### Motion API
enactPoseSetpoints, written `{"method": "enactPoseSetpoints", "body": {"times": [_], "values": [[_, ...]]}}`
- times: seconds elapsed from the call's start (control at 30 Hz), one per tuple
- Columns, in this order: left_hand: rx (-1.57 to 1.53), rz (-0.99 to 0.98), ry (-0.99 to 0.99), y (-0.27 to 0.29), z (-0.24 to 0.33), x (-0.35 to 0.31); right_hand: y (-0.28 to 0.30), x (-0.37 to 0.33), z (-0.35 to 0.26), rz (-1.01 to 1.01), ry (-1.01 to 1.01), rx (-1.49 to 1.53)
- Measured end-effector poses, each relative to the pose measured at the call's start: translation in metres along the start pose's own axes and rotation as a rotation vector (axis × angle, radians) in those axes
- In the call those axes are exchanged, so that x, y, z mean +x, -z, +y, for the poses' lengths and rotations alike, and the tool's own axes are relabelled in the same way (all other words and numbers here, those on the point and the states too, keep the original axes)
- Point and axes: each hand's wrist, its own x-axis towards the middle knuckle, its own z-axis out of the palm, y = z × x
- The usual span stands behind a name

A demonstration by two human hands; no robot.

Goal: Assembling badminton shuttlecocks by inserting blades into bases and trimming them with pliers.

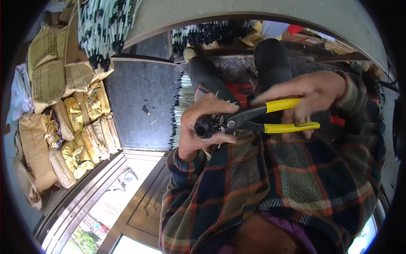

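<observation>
My left hand (192, 114) is closed around a black ribbed plastic part with a round hollow end (204, 128). Thin pale sticks poke out between its fingers. Against that part lie the jaws of a pair of cutting pliers (249, 119), black at the head with yellow grips that stand apart. My right hand (313, 91) is at the grips; some fingers pass behind and between them, and it is smeared by motion. Where the jaws meet the black part, fingers and sticks hide the detail.
Bundles of pale sticks with black ends (105, 31) rest at the upper left, more beside my leg (182, 101). Brown and yellow sacks (46, 72) are stacked at the left. A grey board (275, 10) edges the top, and a wooden door (146, 201) stands lower left.
</observation>
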Motion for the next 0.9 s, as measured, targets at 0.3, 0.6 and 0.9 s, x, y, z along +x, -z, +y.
{"method": "enactPoseSetpoints", "body": {"times": [0.3,0.6,0.9], "values": [[0.014,0.279,0.024,-0.015,0.0,-0.012,-0.029,0.012,-0.008,0.632,0.186,-1.913],[0.103,0.398,0.055,-0.015,0.001,-0.009,-0.025,0.021,-0.014,0.564,0.11,-2.033],[0.178,0.434,-0.026,-0.012,-0.009,-0.008,-0.003,0.056,0.051,0.692,0.465,-1.53]]}}
